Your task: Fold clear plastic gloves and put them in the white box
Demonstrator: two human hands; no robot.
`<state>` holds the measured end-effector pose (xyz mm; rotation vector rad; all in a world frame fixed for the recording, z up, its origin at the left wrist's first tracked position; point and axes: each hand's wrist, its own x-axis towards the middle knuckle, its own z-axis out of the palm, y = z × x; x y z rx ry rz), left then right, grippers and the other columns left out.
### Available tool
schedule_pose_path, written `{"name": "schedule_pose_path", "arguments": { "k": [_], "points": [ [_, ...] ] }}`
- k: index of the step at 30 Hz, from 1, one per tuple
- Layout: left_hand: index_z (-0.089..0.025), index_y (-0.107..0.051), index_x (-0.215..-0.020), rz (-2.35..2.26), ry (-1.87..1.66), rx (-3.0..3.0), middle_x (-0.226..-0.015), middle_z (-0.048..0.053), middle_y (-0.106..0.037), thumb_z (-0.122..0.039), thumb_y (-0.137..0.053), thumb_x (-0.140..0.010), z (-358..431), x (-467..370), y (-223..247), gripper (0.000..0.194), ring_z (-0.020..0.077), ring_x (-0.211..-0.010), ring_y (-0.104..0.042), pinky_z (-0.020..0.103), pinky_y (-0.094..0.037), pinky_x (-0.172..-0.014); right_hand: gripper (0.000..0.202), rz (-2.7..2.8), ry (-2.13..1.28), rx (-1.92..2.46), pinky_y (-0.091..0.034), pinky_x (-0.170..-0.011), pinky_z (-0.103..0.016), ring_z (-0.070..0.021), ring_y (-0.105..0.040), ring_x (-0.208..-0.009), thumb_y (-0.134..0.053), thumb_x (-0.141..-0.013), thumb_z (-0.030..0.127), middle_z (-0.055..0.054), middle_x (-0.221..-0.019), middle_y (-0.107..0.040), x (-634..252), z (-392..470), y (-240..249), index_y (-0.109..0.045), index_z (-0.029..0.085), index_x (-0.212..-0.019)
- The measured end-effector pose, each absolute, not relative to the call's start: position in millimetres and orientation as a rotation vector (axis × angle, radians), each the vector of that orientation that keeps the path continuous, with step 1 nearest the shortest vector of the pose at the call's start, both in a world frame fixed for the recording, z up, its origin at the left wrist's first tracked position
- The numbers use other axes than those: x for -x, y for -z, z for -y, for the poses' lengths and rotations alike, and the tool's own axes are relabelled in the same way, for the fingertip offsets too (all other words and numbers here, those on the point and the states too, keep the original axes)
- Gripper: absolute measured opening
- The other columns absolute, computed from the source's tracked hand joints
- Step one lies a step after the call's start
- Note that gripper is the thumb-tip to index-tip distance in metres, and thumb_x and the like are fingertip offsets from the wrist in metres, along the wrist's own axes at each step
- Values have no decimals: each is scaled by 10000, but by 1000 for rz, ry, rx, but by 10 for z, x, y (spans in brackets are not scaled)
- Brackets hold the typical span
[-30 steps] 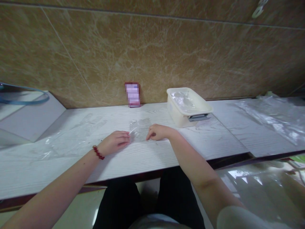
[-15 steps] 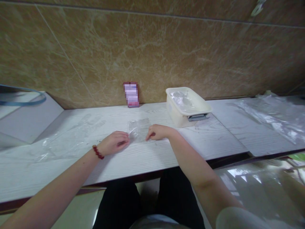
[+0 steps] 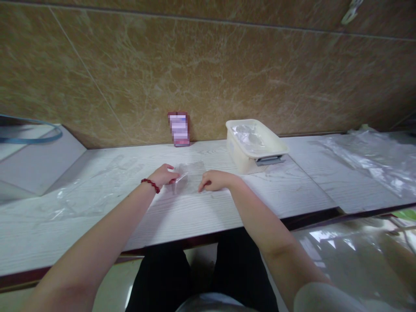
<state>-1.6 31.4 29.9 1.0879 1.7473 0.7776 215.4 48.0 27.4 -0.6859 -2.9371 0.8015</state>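
A small clear plastic bag (image 3: 190,175) lies on the white wood-grain table between my hands. My left hand (image 3: 164,175), with a red bead bracelet at the wrist, holds the bag's left edge between thumb and fingers, and that side looks slightly raised. At the bag's right edge, my right hand (image 3: 212,180) is curled with its index fingertip pointing down at the bag's lower right corner. Behind the right hand stands a cream plastic bin (image 3: 242,158) with clear plastic inside.
A phone (image 3: 179,129) leans against the brown tiled wall. Flat clear plastic (image 3: 87,193) lies at the left, near a white box (image 3: 48,160) with a blue strap (image 3: 35,140). More clear plastic sheets (image 3: 380,156) lie at the far right.
My left hand has moved up and slightly right along the bag's left edge, lifting that side a little. My right hand has stayed in place.
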Motion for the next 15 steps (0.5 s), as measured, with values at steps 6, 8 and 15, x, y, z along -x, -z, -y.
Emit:
{"name": "schedule_pose_path", "arguments": {
  "k": [6,8,15],
  "points": [
    [-147,-546,-654,-1685,-575,-1219,-344,-79,-402,-186,-700,-505,-363,-36,-310,218,72,-320,-359,199,-229,-364,352,2916,-831,633,-362,-622,-185,-91,-501,-640,-451,-666,75,7,-721,-632,-2162,-542,-165,-666,215,-908],
    [-156,-496,-507,-1625,-500,-1249,-340,-67,-384,-200,-667,-549,-395,-21,-291,181,65,-323,-337,198,-219,-362,347,2913,-833,638,-361,-621,-183,-89,-502,-638,-458,-666,75,8,-721,-633,-2161,-545,-158,-666,214,-906],
    [-149,-465,-512,-1578,-696,-1252,-411,-56,-443,-168,-646,-575,-403,-8,-302,192,65,-393,-418,182,-300,-405,330,2897,-834,701,-365,-625,-184,-87,-504,-630,-475,-669,86,15,-711,-624,-2166,-516,-203,-670,226,-895]
  ]
}}
